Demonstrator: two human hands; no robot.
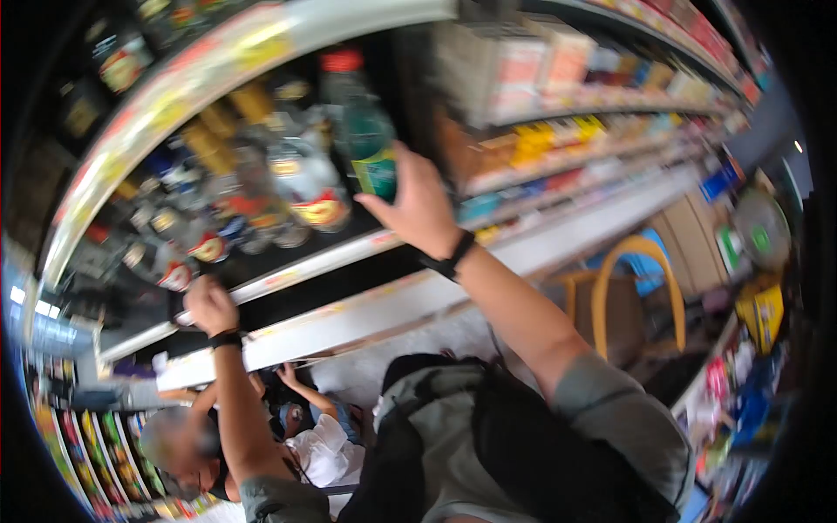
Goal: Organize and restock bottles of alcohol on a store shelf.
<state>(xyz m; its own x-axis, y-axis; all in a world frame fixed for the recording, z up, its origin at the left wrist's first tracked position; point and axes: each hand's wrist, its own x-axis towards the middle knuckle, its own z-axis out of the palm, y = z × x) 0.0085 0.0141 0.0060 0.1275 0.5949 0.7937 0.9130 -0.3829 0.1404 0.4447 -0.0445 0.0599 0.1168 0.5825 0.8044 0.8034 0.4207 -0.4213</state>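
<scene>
A green bottle with a red cap and a yellow-green label stands at the right end of a bottle shelf. My right hand grips its lower part, thumb at the front and fingers round the right side, partly hidden behind it. Farther left, my left hand is closed at the front edge of the shelf, just below a clear bottle with a red label. Blur hides what its fingers hold, if anything. Clear bottles with red and yellow labels fill the shelf between my hands.
Shelves of boxed goods continue to the right. A wooden chair and a cardboard box stand at right. Below left are a person with grey hair and another in a white shirt, close to my left arm.
</scene>
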